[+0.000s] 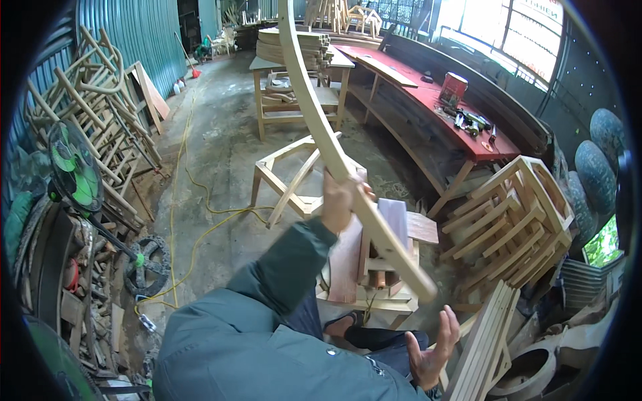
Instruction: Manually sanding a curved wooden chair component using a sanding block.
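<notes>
One long, curved wooden strip (324,134) slants downward in front of the person (261,354), above a low wooden bench (388,304). The left hand (338,199), fingers wrapped round it, grips the strip partway along. The right hand (433,353), open and empty with thumb apart from the fingers, is near the strip's lower end. Beyond the bench stands a wooden frame (271,178); to the right runs a red table (420,99).

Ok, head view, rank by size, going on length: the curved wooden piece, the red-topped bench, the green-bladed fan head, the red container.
1. Curved wooden piece, in your left hand; nearness to the camera enlarges it
2. Red-topped bench
3. Green-bladed fan head
4. Red container
</notes>
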The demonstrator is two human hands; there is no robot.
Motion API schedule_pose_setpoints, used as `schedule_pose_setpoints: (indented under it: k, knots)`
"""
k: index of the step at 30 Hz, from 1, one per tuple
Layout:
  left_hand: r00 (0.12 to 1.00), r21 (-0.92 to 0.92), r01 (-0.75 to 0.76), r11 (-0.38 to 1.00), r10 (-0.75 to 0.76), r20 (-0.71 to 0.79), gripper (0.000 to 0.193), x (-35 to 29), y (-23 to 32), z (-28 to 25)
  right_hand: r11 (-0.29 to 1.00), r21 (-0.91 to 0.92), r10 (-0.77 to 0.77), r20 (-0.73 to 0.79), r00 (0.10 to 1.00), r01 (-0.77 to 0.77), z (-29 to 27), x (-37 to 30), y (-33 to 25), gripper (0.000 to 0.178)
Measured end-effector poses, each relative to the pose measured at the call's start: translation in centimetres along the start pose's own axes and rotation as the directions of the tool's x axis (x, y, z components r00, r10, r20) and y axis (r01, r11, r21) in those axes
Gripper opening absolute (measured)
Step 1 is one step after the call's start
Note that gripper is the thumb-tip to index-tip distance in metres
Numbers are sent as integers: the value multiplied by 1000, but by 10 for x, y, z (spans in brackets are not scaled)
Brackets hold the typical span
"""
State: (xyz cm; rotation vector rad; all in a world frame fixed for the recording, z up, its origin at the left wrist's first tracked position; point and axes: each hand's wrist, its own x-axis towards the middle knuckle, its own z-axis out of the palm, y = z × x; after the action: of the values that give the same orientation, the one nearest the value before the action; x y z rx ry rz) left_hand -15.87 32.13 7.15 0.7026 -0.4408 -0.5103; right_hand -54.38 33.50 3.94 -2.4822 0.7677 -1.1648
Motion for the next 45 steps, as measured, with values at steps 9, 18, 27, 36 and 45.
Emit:
schedule_pose_setpoints:
  k: [9, 18, 27, 36, 45]
  knots:
    - [973, 31, 81, 996, -85, 214, 59, -189, -79, 102, 894, -291, 371, 52, 927, -342, -19, -76, 68, 64]
    - [964, 498, 61, 865, -181, 196, 95, -165, -177, 68, 830, -37, 553, 188, 812, -557, -48, -191, 73, 56]
    - [914, 731, -83, 678, -241, 327, 108, -99, -186, 61, 764, 42, 641, 64, 765, -643, -50, -236, 40, 52]
    - [892, 966, -119, 231, -401, 206, 103, -80, -189, 58, 797, -13, 603, 73, 794, -604, -73, -226, 7, 53]
    - [901, 946, -217, 239, -325, 288, 84, -48, -184, 29, 782, -257, 620, 216, 755, -568, -80, -191, -2, 60]
